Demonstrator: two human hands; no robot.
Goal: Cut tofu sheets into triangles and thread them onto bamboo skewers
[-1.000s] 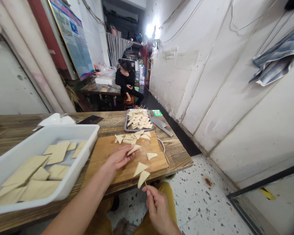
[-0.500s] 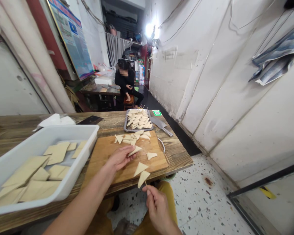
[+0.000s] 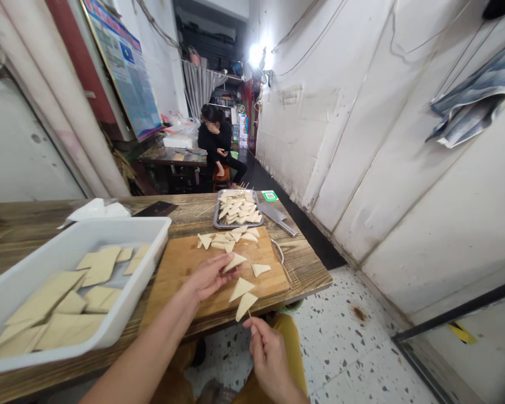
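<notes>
A thin wooden skewer (image 3: 249,316) is slanting upward from the right hand (image 3: 269,350), carrying two flat, cream-coloured triangles (image 3: 241,289) over the near edge of the wooden cutting board (image 3: 174,269). Another pale triangle, the held piece (image 3: 236,262), is sitting pinched in the fingers of the left hand (image 3: 210,276). One loose piece (image 3: 261,270) is lying to its right on the board, while several similar cut pieces (image 3: 228,238) are lying clustered and overlapping toward the far edge.
</notes>
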